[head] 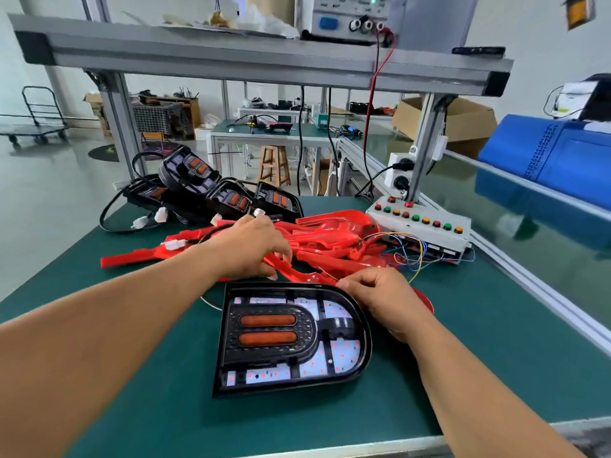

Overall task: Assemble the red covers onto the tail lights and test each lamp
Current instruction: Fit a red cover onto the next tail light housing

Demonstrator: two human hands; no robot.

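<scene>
A black tail light [291, 338] lies face up on the green mat in front of me, with two orange lenses and white LED boards showing. Just behind it sprawls a pile of red covers [330, 246]. My left hand [254, 249] reaches into that pile, its fingers curled over one red cover. My right hand [383, 299] sits at the lamp's upper right rim, fingers pinching a red cover edge there. What lies under the right palm is hidden.
Several more black tail lights [211, 190] with cables and white plugs are stacked at the back left. A white test box [426, 229] with coloured buttons and loose wires stands at the right. An aluminium frame shelf carries a power supply [347, 18] overhead.
</scene>
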